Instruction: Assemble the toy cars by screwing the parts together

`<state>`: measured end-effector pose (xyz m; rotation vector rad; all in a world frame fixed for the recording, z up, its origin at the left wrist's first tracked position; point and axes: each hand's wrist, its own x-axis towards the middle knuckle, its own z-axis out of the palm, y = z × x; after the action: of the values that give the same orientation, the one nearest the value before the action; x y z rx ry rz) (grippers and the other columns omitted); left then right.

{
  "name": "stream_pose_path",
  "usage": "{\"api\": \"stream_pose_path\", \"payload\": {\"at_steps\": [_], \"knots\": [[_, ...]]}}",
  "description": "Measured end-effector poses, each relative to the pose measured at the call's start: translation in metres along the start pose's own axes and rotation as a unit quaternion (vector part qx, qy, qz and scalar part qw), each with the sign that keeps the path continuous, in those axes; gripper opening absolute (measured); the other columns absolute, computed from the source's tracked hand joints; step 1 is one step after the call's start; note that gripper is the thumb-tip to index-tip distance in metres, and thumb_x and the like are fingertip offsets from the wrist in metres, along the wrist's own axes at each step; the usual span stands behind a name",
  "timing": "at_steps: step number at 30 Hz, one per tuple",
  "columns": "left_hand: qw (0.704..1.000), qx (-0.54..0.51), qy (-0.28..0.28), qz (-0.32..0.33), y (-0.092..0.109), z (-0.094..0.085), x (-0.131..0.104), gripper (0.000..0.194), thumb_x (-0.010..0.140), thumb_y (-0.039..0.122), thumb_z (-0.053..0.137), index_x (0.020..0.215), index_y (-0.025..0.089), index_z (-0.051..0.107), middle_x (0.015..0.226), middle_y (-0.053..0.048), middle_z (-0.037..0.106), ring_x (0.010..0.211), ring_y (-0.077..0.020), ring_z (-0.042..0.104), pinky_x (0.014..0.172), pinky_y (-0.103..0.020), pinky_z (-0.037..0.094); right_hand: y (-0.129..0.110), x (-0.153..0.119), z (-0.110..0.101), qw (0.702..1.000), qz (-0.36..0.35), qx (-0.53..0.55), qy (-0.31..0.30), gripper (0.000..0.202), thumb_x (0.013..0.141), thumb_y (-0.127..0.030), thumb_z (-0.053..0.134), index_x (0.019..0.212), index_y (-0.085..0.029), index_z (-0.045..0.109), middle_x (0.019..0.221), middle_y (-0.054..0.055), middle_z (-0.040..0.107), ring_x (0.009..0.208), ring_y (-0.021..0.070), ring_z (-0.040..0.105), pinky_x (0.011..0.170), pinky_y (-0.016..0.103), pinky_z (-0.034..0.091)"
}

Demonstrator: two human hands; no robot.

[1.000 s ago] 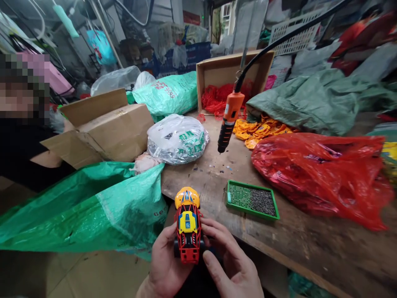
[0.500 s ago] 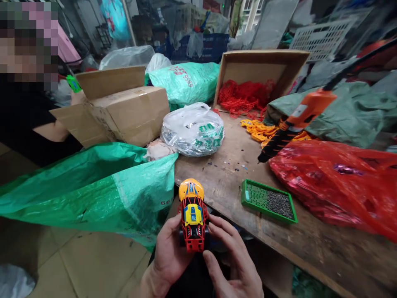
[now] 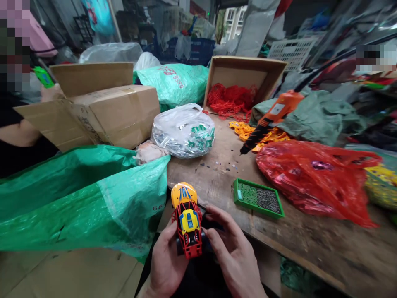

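A toy car (image 3: pixel 190 221) with a yellow-orange front, a yellow roof panel and a red tube frame is held above my lap, just off the table's edge. My left hand (image 3: pixel 170 256) grips its left side, thumb along the red frame. On the other side, my right hand (image 3: pixel 234 248) has its thumb and curled fingers against the car's right side near the dark wheels; the exact contact is partly hidden. Right of the car, on the table, lies a green tray (image 3: pixel 259 198) of small screws. An orange and black electric screwdriver (image 3: pixel 273 120) hangs tip down above the table.
Green woven sacks (image 3: pixel 133 190) and a cardboard box (image 3: pixel 120 114) are at left. A white plastic bag (image 3: pixel 184 132) sits mid-table. Behind are a box (image 3: pixel 245 70) with red parts (image 3: pixel 229 99) and orange parts (image 3: pixel 242 129). A red bag (image 3: pixel 313 178) lies right. A co-worker's arm (image 3: pixel 18 132) shows far left.
The view has swung right, so the table things sit further left. The car has tilted slightly, and my right thumb has moved up along its side.
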<state>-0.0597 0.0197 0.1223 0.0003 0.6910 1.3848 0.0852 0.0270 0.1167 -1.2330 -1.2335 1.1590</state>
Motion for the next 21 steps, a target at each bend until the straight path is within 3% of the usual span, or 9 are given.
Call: {"api": "stream_pose_path", "payload": {"at_steps": [2, 5, 8, 13, 18, 21], "knots": [[0.999, -0.011, -0.03, -0.014, -0.006, -0.007, 0.001, 0.026, 0.095, 0.02, 0.062, 0.112, 0.017, 0.081, 0.099, -0.009, 0.085, 0.088, -0.0233, 0.08, 0.08, -0.031, 0.065, -0.006, 0.014, -0.003, 0.998, 0.042, 0.038, -0.016, 0.048, 0.092, -0.051, 0.071, 0.133, -0.026, 0.067, 0.135, 0.012, 0.07, 0.12, 0.029, 0.07, 0.09, 0.039, 0.065], [0.997, -0.013, -0.045, -0.062, -0.015, -0.014, 0.003, 0.026, 0.096, 0.019, 0.062, 0.112, 0.019, 0.082, 0.107, -0.009, 0.084, 0.097, -0.0247, 0.079, 0.091, -0.036, 0.063, -0.019, 0.031, -0.008, 0.992, 0.052, 0.082, -0.075, 0.05, 0.089, -0.054, 0.073, 0.13, -0.027, 0.069, 0.13, 0.011, 0.074, 0.12, 0.028, 0.071, 0.095, 0.041, 0.062], [0.994, -0.009, -0.058, -0.089, -0.023, -0.012, 0.002, 0.025, 0.097, 0.02, 0.06, 0.106, 0.017, 0.083, 0.1, -0.01, 0.085, 0.095, -0.0271, 0.08, 0.092, -0.041, 0.062, -0.031, 0.039, -0.014, 0.982, 0.085, 0.119, -0.117, 0.052, 0.08, -0.052, 0.082, 0.123, -0.024, 0.07, 0.123, 0.011, 0.077, 0.115, 0.0283, 0.074, 0.097, 0.044, 0.061], [0.987, 0.029, -0.094, -0.129, -0.026, 0.003, -0.001, 0.033, 0.1, 0.028, 0.054, 0.102, 0.011, 0.083, 0.089, -0.014, 0.083, 0.083, -0.0305, 0.079, 0.085, -0.046, 0.062, -0.043, 0.039, -0.027, 0.97, 0.136, 0.156, -0.129, 0.054, 0.073, -0.046, 0.089, 0.117, -0.02, 0.071, 0.115, 0.011, 0.08, 0.108, 0.0272, 0.076, 0.095, 0.042, 0.06], [0.984, 0.075, -0.059, -0.153, -0.029, 0.002, -0.001, 0.026, 0.096, 0.03, 0.064, 0.112, 0.017, 0.08, 0.091, -0.009, 0.084, 0.083, -0.0285, 0.08, 0.082, -0.041, 0.062, -0.053, 0.04, -0.034, 0.976, 0.121, 0.152, -0.101, 0.041, 0.072, -0.039, 0.089, 0.105, -0.022, 0.074, 0.107, 0.006, 0.082, 0.099, 0.0233, 0.078, 0.092, 0.036, 0.061], [0.973, 0.102, -0.022, -0.206, -0.035, -0.004, 0.003, 0.038, 0.092, 0.048, 0.067, 0.103, 0.015, 0.082, 0.084, -0.012, 0.084, 0.083, -0.0326, 0.08, 0.077, -0.042, 0.064, -0.052, 0.038, -0.032, 0.98, 0.12, 0.126, -0.1, 0.037, 0.067, -0.029, 0.09, 0.1, -0.023, 0.074, 0.097, 0.002, 0.082, 0.092, 0.0223, 0.078, 0.084, 0.033, 0.062]]}}
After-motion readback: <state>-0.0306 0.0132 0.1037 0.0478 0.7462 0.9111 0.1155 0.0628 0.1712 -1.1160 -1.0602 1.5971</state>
